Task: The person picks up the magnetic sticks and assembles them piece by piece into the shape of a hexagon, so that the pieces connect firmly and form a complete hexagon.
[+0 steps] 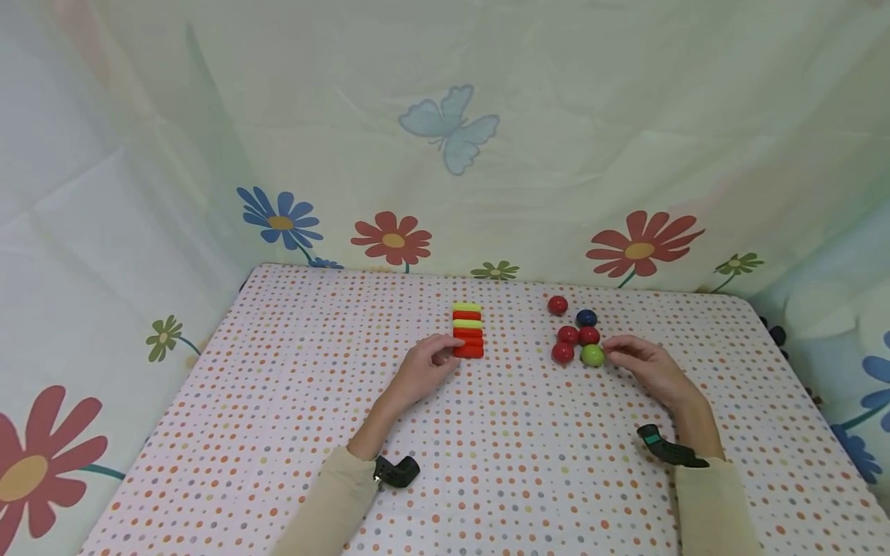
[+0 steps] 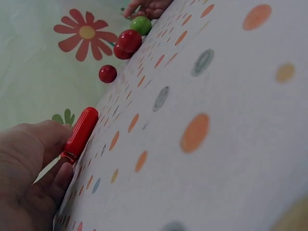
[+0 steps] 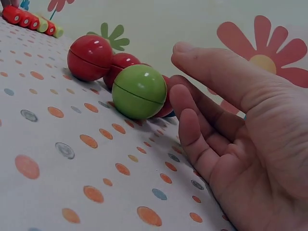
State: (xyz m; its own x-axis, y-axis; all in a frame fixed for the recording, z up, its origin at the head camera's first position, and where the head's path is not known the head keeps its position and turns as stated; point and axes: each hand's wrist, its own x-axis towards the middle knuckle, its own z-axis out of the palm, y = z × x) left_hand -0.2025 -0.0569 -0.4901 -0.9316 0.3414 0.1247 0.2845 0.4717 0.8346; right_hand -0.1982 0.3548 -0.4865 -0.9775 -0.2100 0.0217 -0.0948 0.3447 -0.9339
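Short red and yellow-green cylinders lie side by side in a column near the table's middle. My left hand is at the left ends of the nearest ones, its fingertips right at a red cylinder. Its thumb and forefinger stand apart, with a gap between them in the head view. To the right sits a cluster of glossy, seamed balls: several red ones, a blue ball and a green ball. My right hand is just right of the green ball, fingers loosely bent and nothing held.
A white tablecloth with coloured dots covers the table. Behind it hangs a pale curtain printed with flowers and a butterfly. Each wrist wears a black camera strap, one on the left and one on the right.
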